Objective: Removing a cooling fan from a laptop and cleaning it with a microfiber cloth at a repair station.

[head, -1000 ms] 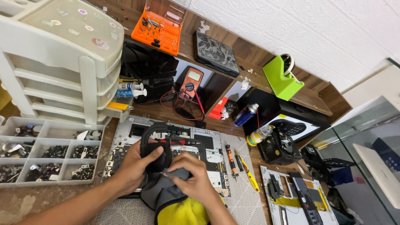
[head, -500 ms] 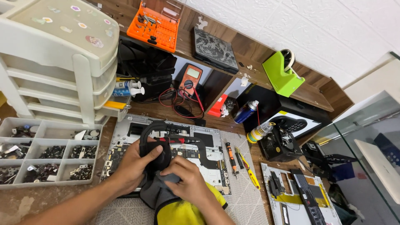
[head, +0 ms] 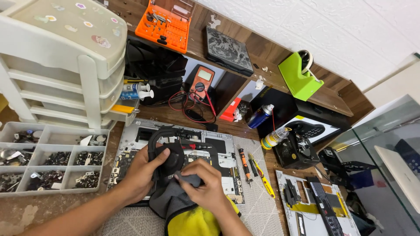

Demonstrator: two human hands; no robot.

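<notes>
At the far left a white drawer unit (head: 61,65) stands over a clear parts tray (head: 52,161) of small metal bits. Over the last second the view has drawn closer while both hands have stayed on the same black piece, so the work looks to be steady wiping rather than a new step. The left hand (head: 142,172) is curled around a black round fan part (head: 168,155), thumb on its face, holding it just above the opened laptop chassis (head: 175,161) on the bench. The right hand (head: 205,188) is closed, pinching a fold of grey and yellow cloth (head: 183,209) against the fan's lower edge. The fan looks matte, dark and ringed. Further right lie an orange-handled screwdriver (head: 243,164), a yellow tool (head: 261,177), and a spray can (head: 260,117).
</notes>
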